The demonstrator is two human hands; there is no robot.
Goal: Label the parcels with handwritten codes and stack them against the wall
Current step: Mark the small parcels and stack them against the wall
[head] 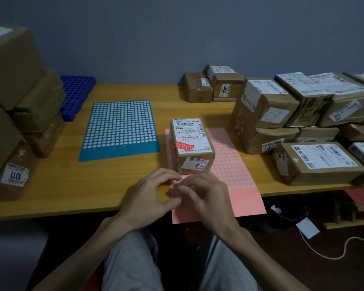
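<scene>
The parcel [190, 143] in hand stands just right of centre on the worktop [76, 181], resting on the far part of a pink sticker sheet [235, 171]. A handwritten "3-2" already shows on its top label, so the writing part looks done for this one. Both hands meet at the near left part of that sheet, just in front of the parcel. The left hand [149, 194] has its fingers curved with thumb and forefinger at the sheet's edge, and the right hand [206, 194] curls over the pink paper beside it. The fingertips are blurred, and I cannot tell whether either hand pinches a dot or only presses the sheet. My reading is that a round sticker is being picked off – a fiddly step. Next would come fixing it to the parcel, then carrying the parcel back to the wall [177, 38], where two small parcels [212, 85] already sit. That calls for a firm two-sided grip and a free spot between the piles – the right-hand pile [303, 114] is crowded.
</scene>
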